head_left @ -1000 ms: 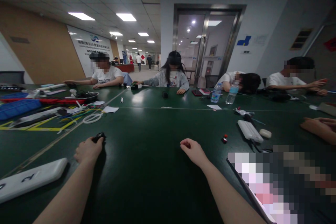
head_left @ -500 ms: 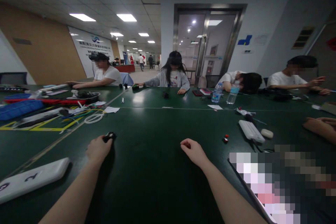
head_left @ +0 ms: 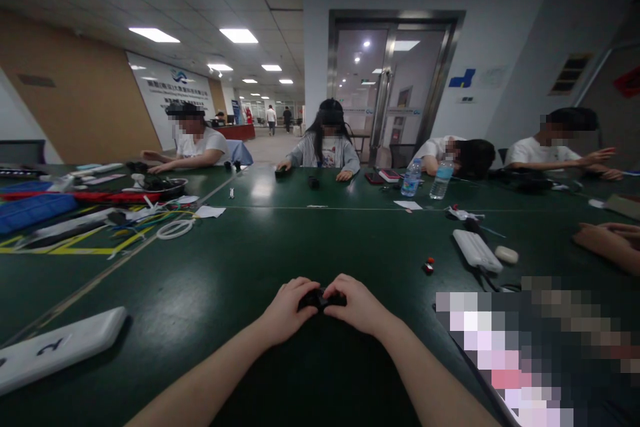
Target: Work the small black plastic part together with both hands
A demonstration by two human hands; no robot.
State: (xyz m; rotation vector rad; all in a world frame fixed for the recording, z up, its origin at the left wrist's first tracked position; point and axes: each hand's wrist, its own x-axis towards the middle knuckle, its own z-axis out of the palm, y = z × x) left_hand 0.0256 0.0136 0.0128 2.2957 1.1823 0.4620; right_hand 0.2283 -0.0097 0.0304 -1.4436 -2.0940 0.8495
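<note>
A small black object is low over or on the dark green table, near the middle in front of me. My left hand grips its left end between thumb and fingers. On its right end, my right hand has its thumb and fingers closed round it. The fingers hide much of the object, and its exact kind cannot be made out.
At the left lie a white power strip-like case, a coiled white cable and a blue tray. A white power bank, a small red item and water bottles are on the right. People sit around the table.
My left hand has moved right with the black object to the middle. My right hand has shifted slightly left and down and now holds it too.
</note>
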